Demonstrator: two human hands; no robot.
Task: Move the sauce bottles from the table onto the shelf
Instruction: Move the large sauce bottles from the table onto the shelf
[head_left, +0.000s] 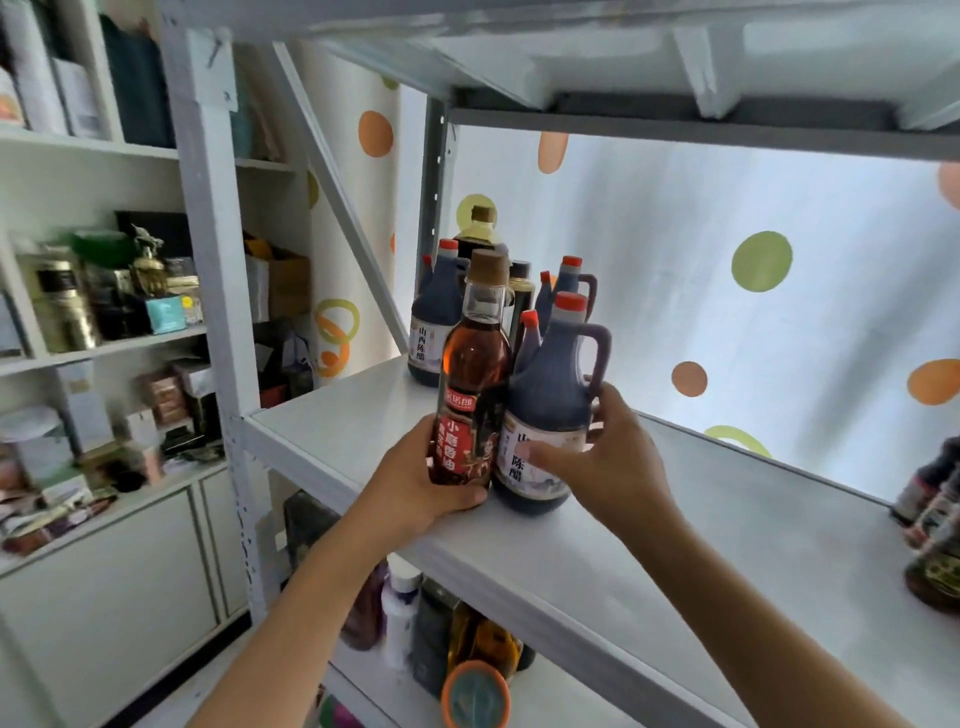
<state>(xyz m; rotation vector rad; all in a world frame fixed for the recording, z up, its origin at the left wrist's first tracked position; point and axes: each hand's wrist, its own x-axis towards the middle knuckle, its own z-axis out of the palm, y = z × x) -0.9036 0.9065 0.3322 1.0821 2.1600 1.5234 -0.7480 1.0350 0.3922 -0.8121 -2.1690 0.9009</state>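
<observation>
Left hand (415, 486) gripping amber oil bottle (475, 374) on shelf (701, 519), right hand (605, 457) gripping dark vinegar jug (550, 405) just beside it

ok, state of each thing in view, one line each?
Amber bottle: upright on shelf, capped, held by left hand.
Dark jug: upright on shelf, capped, held by right hand.
Back bottles: upright, capped.
Shelf: right part bare.
</observation>
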